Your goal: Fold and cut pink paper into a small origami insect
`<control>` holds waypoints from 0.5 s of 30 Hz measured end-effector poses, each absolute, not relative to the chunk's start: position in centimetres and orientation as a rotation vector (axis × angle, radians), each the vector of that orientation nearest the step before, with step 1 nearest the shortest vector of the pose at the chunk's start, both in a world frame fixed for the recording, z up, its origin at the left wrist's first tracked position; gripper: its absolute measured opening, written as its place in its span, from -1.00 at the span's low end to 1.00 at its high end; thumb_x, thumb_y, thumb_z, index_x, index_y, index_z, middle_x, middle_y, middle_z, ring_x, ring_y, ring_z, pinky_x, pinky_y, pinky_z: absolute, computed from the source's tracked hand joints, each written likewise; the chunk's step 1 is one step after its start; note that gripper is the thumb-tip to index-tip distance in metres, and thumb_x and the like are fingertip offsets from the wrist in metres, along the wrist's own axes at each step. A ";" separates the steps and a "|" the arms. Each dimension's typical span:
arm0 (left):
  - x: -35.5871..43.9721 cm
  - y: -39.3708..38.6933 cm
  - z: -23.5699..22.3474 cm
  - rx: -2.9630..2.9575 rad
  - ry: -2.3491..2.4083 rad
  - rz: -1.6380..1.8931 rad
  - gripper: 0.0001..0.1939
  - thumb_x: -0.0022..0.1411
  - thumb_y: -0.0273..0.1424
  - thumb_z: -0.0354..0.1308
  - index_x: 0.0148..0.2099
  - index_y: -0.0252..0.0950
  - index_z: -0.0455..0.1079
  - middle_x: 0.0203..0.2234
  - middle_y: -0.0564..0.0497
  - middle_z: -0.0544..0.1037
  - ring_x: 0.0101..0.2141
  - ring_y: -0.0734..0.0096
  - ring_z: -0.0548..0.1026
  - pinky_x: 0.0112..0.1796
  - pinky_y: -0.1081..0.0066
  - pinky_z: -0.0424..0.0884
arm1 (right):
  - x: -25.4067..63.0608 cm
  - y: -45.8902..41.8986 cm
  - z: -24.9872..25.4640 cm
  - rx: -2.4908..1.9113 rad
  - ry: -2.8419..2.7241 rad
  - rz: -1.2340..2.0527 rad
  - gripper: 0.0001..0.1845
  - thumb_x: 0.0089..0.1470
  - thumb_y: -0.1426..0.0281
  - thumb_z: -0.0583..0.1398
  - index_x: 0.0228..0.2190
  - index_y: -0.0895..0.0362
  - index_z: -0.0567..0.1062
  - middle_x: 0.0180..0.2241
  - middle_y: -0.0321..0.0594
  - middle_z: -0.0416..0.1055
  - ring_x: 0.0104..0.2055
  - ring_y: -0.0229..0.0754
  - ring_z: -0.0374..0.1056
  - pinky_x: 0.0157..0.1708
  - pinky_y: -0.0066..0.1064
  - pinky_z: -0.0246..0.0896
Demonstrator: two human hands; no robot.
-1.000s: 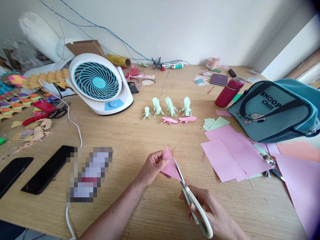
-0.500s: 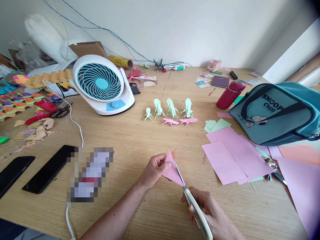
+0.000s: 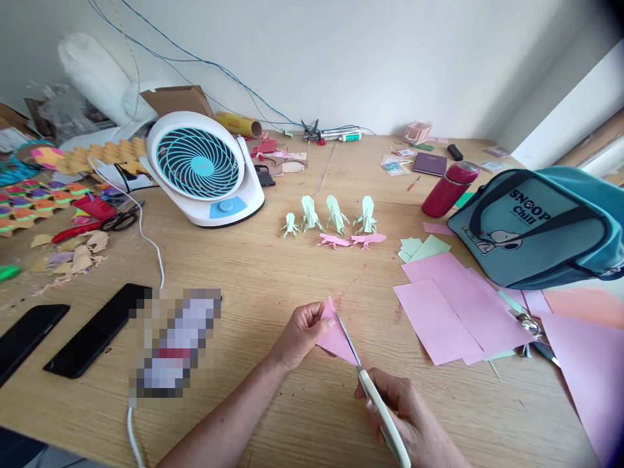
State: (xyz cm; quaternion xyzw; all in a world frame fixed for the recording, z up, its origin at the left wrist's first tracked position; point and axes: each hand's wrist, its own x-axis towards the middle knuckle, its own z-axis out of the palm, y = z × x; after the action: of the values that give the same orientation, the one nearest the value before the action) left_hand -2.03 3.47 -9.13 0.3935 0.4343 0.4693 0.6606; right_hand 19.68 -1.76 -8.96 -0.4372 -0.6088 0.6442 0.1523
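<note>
My left hand [image 3: 306, 331] pinches a folded piece of pink paper [image 3: 336, 341] between thumb and fingers, its pointed corner up. In my right hand [image 3: 397, 406] is a pair of scissors [image 3: 383, 409] with white handles, my fingers wrapped round them. The blades lie along the right edge of the pink paper; whether they have cut into it I cannot tell. Beyond my hands stand several pale green folded paper insects [image 3: 336, 214], with two pink paper insects [image 3: 368, 240] in front of them.
Pink paper sheets [image 3: 433, 322] and pale green pieces [image 3: 429, 247] lie to the right, by a teal bag [image 3: 531, 227] and a red flask [image 3: 449, 190]. At left are a white fan [image 3: 195, 162], black phones [image 3: 100, 331], a white cable [image 3: 153, 244] and paper scraps [image 3: 82, 257].
The scissor handles have drawn closer together, and my right hand has shifted very slightly left. My left hand keeps its hold on the pink paper. The view has tilted a little.
</note>
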 end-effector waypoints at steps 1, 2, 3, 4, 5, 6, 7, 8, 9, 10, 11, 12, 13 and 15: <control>-2.1 3.5 -9.1 0.888 0.975 1.060 -0.67 0.13 -0.27 0.24 -0.49 -0.30 0.18 -0.64 0.18 0.26 -0.63 0.61 0.25 -0.57 0.58 0.29 | 19.7 -1.8 -9.0 -1.263 -1.749 1.843 -0.64 0.21 0.11 0.09 -0.37 0.17 0.40 -0.57 -0.39 0.14 -0.56 -0.31 0.10 -0.58 -0.48 -0.04; -2.1 3.4 -9.2 0.885 0.967 1.057 -0.67 0.14 -0.27 0.25 -0.49 -0.31 0.19 -0.65 0.17 0.27 -0.63 0.60 0.27 -0.57 0.58 0.30 | 19.6 -1.7 -8.9 -1.269 -1.749 1.839 -0.66 0.21 0.13 0.09 -0.36 0.17 0.40 -0.57 -0.39 0.13 -0.56 -0.32 0.10 -0.58 -0.48 -0.04; -2.1 3.4 -9.2 0.881 0.958 1.052 -0.67 0.14 -0.26 0.25 -0.49 -0.31 0.21 -0.65 0.17 0.30 -0.63 0.59 0.30 -0.57 0.58 0.31 | 19.6 -1.7 -8.9 -1.274 -1.747 1.838 -0.68 0.20 0.16 0.10 -0.36 0.17 0.41 -0.56 -0.39 0.13 -0.55 -0.32 0.11 -0.57 -0.49 -0.03; -2.1 3.4 -9.1 0.878 0.948 1.046 -0.67 0.14 -0.26 0.26 -0.48 -0.31 0.22 -0.64 0.16 0.32 -0.62 0.58 0.32 -0.57 0.57 0.31 | 19.6 -1.7 -8.9 -1.276 -1.746 1.838 -0.70 0.20 0.18 0.10 -0.36 0.17 0.41 -0.56 -0.39 0.13 -0.55 -0.32 0.11 -0.56 -0.49 -0.02; -2.1 3.4 -9.1 0.875 0.938 1.038 -0.68 0.14 -0.26 0.26 -0.48 -0.32 0.23 -0.64 0.15 0.34 -0.62 0.57 0.34 -0.57 0.57 0.32 | 19.6 -1.7 -8.9 -1.277 -1.744 1.838 -0.72 0.20 0.21 0.10 -0.35 0.17 0.42 -0.55 -0.38 0.14 -0.54 -0.32 0.12 -0.55 -0.49 -0.01; -2.1 3.3 -9.1 0.874 0.926 1.029 -0.69 0.15 -0.26 0.26 -0.47 -0.32 0.25 -0.63 0.14 0.36 -0.62 0.56 0.36 -0.57 0.57 0.33 | 19.5 -1.6 -8.9 -1.276 -1.741 1.840 -0.74 0.19 0.23 0.10 -0.35 0.17 0.42 -0.54 -0.38 0.15 -0.53 -0.31 0.13 -0.55 -0.49 0.00; -2.1 3.3 -9.0 0.874 0.915 1.017 -0.69 0.16 -0.26 0.25 -0.46 -0.32 0.26 -0.63 0.13 0.38 -0.62 0.55 0.37 -0.58 0.56 0.34 | 19.5 -1.6 -8.9 -1.274 -1.737 1.841 -0.76 0.19 0.25 0.10 -0.34 0.17 0.43 -0.53 -0.37 0.16 -0.52 -0.31 0.14 -0.54 -0.49 0.01; -2.0 3.3 -8.9 0.876 0.903 1.006 -0.70 0.17 -0.26 0.25 -0.45 -0.32 0.27 -0.63 0.12 0.40 -0.62 0.55 0.38 -0.58 0.56 0.34 | 19.5 -1.6 -8.9 -1.271 -1.731 1.843 -0.77 0.19 0.26 0.10 -0.34 0.17 0.43 -0.53 -0.37 0.17 -0.52 -0.31 0.14 -0.54 -0.49 0.01; -2.0 3.2 -8.8 0.880 0.892 0.997 -0.70 0.18 -0.26 0.24 -0.45 -0.33 0.28 -0.63 0.12 0.40 -0.63 0.54 0.39 -0.59 0.56 0.35 | 19.5 -1.6 -8.9 -1.267 -1.724 1.845 -0.77 0.19 0.27 0.10 -0.33 0.17 0.43 -0.52 -0.37 0.18 -0.52 -0.31 0.15 -0.53 -0.49 0.02; -1.9 3.2 -8.8 0.886 0.882 0.994 -0.70 0.18 -0.26 0.24 -0.45 -0.33 0.28 -0.63 0.12 0.41 -0.63 0.54 0.39 -0.59 0.56 0.35 | 19.5 -1.6 -8.9 -1.265 -1.715 1.849 -0.78 0.19 0.27 0.10 -0.33 0.18 0.43 -0.52 -0.36 0.18 -0.51 -0.31 0.15 -0.53 -0.49 0.02; -1.9 3.1 -8.7 0.892 0.873 0.993 -0.70 0.19 -0.27 0.24 -0.46 -0.33 0.27 -0.64 0.12 0.41 -0.63 0.55 0.39 -0.58 0.56 0.36 | 19.6 -1.7 -8.9 -1.262 -1.708 1.854 -0.78 0.19 0.27 0.10 -0.33 0.18 0.43 -0.52 -0.36 0.19 -0.51 -0.30 0.16 -0.53 -0.49 0.02; -1.8 3.1 -8.6 0.897 0.864 0.992 -0.70 0.19 -0.28 0.24 -0.46 -0.33 0.27 -0.64 0.12 0.41 -0.63 0.55 0.39 -0.58 0.56 0.36 | 19.6 -1.7 -8.9 -1.256 -1.700 1.861 -0.77 0.19 0.27 0.11 -0.32 0.18 0.43 -0.52 -0.36 0.19 -0.51 -0.30 0.16 -0.53 -0.49 0.02; -1.8 3.1 -8.6 0.903 0.854 0.989 -0.70 0.19 -0.28 0.24 -0.46 -0.33 0.27 -0.64 0.12 0.41 -0.63 0.56 0.39 -0.57 0.56 0.36 | 19.6 -1.7 -8.8 -1.249 -1.690 1.870 -0.77 0.19 0.26 0.11 -0.32 0.18 0.43 -0.53 -0.36 0.20 -0.51 -0.30 0.16 -0.53 -0.49 0.02; -1.7 3.0 -8.5 0.911 0.838 0.976 -0.71 0.19 -0.29 0.24 -0.45 -0.34 0.29 -0.63 0.11 0.42 -0.62 0.56 0.40 -0.56 0.57 0.37 | 19.7 -1.7 -8.8 -1.234 -1.670 1.885 -0.76 0.19 0.24 0.11 -0.31 0.18 0.43 -0.52 -0.35 0.21 -0.51 -0.30 0.16 -0.53 -0.49 0.03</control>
State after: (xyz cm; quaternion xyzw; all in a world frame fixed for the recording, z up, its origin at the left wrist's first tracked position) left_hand -1.69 3.02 -8.48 0.4098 0.3768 0.4390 0.7052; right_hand 19.70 -1.72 -8.78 -0.4338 -0.5871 0.6627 0.1675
